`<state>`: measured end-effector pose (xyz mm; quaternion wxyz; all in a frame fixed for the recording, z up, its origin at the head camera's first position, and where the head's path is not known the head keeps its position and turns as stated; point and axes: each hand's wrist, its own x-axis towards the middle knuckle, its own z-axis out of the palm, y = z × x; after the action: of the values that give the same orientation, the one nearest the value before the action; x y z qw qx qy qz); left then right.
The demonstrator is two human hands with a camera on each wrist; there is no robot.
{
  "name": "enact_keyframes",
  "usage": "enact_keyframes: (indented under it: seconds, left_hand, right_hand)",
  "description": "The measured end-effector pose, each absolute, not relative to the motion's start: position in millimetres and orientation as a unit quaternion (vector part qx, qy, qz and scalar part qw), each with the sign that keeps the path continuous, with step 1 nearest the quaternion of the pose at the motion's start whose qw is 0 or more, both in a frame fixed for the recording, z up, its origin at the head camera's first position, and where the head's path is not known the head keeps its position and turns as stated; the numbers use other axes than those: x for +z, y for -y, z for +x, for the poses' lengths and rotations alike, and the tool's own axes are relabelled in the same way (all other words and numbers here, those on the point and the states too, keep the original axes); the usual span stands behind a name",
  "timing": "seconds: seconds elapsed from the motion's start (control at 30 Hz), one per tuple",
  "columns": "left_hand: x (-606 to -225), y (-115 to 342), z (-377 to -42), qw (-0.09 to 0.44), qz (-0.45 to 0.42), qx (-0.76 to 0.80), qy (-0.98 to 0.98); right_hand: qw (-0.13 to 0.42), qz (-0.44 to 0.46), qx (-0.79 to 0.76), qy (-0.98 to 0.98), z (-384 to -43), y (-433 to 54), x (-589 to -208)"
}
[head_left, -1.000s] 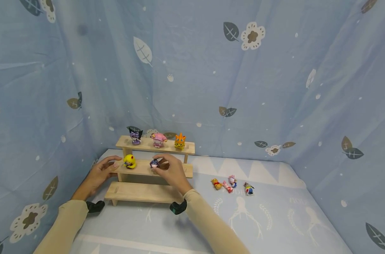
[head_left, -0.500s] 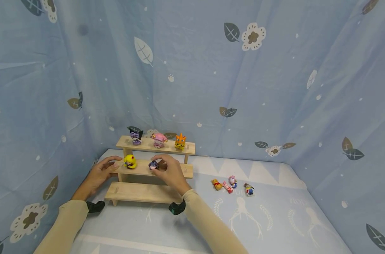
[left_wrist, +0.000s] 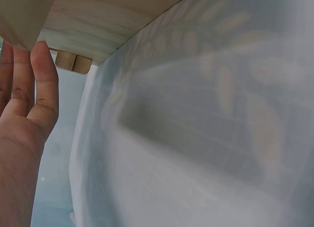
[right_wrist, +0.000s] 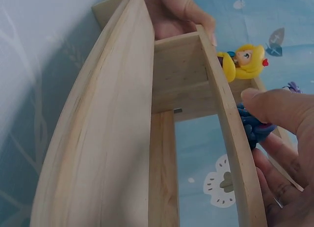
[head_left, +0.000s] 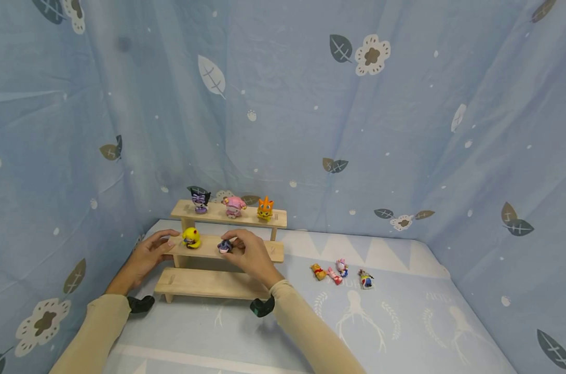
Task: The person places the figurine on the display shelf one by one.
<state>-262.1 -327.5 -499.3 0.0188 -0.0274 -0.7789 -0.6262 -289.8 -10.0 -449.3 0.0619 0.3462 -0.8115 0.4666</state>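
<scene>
On the middle step of a three-tier wooden display shelf (head_left: 208, 283), my right hand (head_left: 254, 255) pinches a small dark blue donkey figurine (head_left: 225, 246) between thumb and fingers. The right wrist view shows the figurine's blue body (right_wrist: 252, 126) right at the step's surface, partly covered by the thumb. To its left stands a yellow-haired figurine (head_left: 191, 238). My left hand (head_left: 148, 254) grips the left end of the middle step; in the left wrist view its fingers (left_wrist: 45, 72) reach up to the wood, and the shelf hides their tips.
Along the top step stand a black-and-purple figurine (head_left: 200, 201), a pink one (head_left: 233, 206) and an orange-and-yellow one (head_left: 265, 208). Several more lie on the cloth to the right, among them an orange bear figurine (head_left: 318, 271) and a blue-and-red one (head_left: 365, 279). Patterned curtains enclose the back and sides.
My right hand has shifted the donkey figurine slightly left and down on the middle step, and its tilt has changed a little. The left hand stays in place.
</scene>
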Motion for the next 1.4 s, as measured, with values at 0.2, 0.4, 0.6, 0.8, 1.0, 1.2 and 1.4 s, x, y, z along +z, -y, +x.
enact_keyframes:
  seconds: [0.2,0.4,0.6,0.8,1.0,1.2,1.4]
  left_hand:
    - [-500.4,327.5,-262.5,0.019,-0.027,-0.624,0.781]
    - [-501.5,327.6,-263.2,0.017,-0.018,-0.62,0.785]
    - [-503.5,328.3,-263.9,0.019,-0.022,-0.624,0.781]
    - [-502.8,328.3,-263.5,0.02,-0.027,-0.628,0.778]
    - [-502.0,326.9,-265.5,0.018,-0.019,-0.617,0.786]
    - [-503.1,327.8,-267.1,0.023,-0.026,-0.611,0.791]
    - [-507.0,329.7,-266.9,0.025,-0.024,-0.614,0.789]
  right_hand:
    - [0.063,0.345,0.468,0.811,-289.8,9.8,-448.7]
    - [0.055,0.336,0.469,0.815,-289.9,9.7,-447.7]
    - [0.043,0.334,0.469,0.817,-289.5,4.6,-446.3]
    - [0.057,0.354,0.465,0.81,-288.7,-11.3,-438.0]
    - [0.091,0.364,0.444,0.814,-288.2,-37.7,-430.4]
    - [0.1,0.347,0.448,0.818,-286.8,-71.9,-425.1]
    - [0.121,0.329,0.449,0.822,-288.9,-108.8,-432.1]
